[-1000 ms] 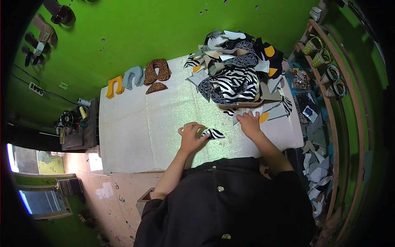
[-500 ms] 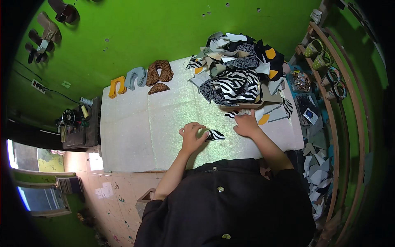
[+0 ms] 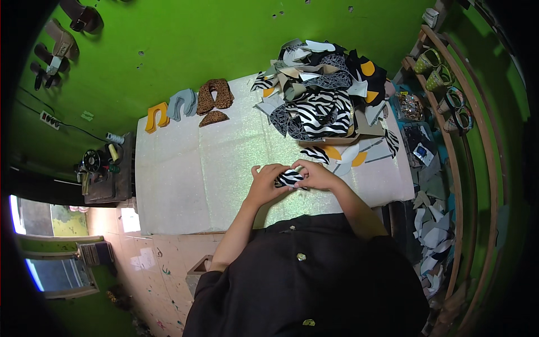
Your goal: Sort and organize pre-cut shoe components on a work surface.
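A small zebra-striped material piece [image 3: 289, 178] is between my two hands near the table's front edge. My left hand [image 3: 267, 184] closes on its left side, thumb at the lower edge and fingers along the top. At its right end my right hand [image 3: 316, 175] pinches it between thumb and forefinger. Whether it is one layer or several I cannot tell. Another zebra-striped piece [image 3: 316, 154] lies just beyond my right hand, beside a yellow piece [image 3: 332, 152] and a white piece [image 3: 349, 153].
A tall heap of cut pieces [image 3: 320, 112] rises from a cardboard box [image 3: 337, 141] at the back right. Yellow [image 3: 159, 117], grey [image 3: 182, 105] and leopard-print pieces [image 3: 215, 95] stand in stacks at the back left. A wooden rack with sandals [image 3: 429, 60] is at the right.
My right hand has come back from the loose pieces by the box to the zebra-striped piece in front of me. My left hand has shifted slightly right and closed on it.
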Demonstrator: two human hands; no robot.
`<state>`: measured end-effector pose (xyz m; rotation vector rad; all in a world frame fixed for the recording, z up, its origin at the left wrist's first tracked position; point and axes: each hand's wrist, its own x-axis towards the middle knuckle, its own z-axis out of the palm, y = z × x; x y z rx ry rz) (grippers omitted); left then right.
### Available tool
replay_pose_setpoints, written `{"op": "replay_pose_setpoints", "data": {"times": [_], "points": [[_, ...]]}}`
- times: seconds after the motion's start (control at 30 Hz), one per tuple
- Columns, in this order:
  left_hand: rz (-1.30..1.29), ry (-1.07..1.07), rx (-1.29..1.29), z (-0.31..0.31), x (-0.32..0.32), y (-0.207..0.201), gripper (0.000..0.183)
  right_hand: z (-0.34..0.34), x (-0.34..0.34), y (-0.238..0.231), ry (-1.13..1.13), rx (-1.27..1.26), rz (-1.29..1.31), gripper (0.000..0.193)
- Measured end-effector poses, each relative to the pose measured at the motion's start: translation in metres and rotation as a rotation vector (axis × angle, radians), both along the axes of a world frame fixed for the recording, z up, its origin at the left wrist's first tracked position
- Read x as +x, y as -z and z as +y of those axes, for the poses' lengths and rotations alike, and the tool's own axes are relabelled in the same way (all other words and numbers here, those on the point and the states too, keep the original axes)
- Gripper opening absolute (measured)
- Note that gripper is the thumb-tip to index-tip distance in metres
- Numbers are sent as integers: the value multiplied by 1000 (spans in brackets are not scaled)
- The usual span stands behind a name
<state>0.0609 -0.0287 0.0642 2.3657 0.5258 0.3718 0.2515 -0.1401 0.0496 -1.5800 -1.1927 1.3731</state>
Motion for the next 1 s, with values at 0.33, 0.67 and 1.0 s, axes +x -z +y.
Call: {"op": "replay_pose_setpoints", "data": {"times": [0.33,0.67,1.0], "points": [[73,-158,98,-14,-6,40,60,-13,-34,39,99,210,-776,48],[120,-134,86,-16,-5,56,69,-12,-18,43,452,43,-993,57],[46,-225,117,-16,-3,36,93,-9,-1,49,559,-114,-950,54]]}}
